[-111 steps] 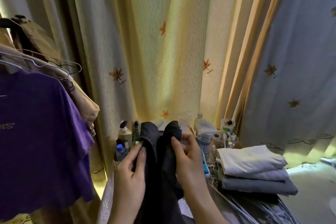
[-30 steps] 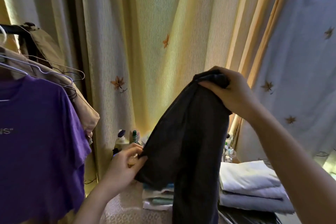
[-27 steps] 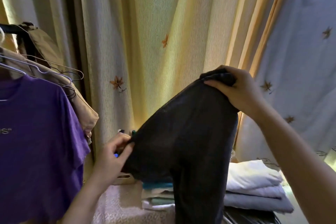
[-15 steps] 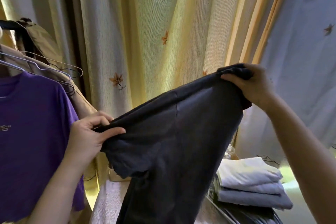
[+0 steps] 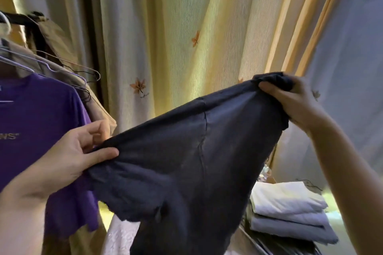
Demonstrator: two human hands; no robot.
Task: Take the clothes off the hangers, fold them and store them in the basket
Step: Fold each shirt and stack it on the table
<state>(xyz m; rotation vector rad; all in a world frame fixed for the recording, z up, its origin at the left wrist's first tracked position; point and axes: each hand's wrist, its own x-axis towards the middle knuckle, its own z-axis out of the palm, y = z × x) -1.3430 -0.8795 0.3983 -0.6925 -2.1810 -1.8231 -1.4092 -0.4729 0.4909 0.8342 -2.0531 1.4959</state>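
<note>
A dark navy garment (image 5: 186, 161) is stretched in the air between my two hands. My left hand (image 5: 76, 151) pinches its lower left edge between thumb and fingers. My right hand (image 5: 294, 99) grips a bunched corner higher up on the right. The rest of the cloth hangs down in front of me and hides the surface below. A purple T-shirt (image 5: 37, 134) hangs on a wire hanger (image 5: 18, 62) at the left. No basket is in view.
A beige garment (image 5: 68, 68) hangs behind the purple shirt on the dark rail (image 5: 14, 20). Folded white and grey clothes (image 5: 290, 215) are stacked at the lower right. Pale curtains (image 5: 176, 37) with leaf prints fill the background.
My hands have drawn apart, spreading the dark garment wide. The left hand rose and moved left; the right hand moved right. The cloth now hides the bottles seen earlier.
</note>
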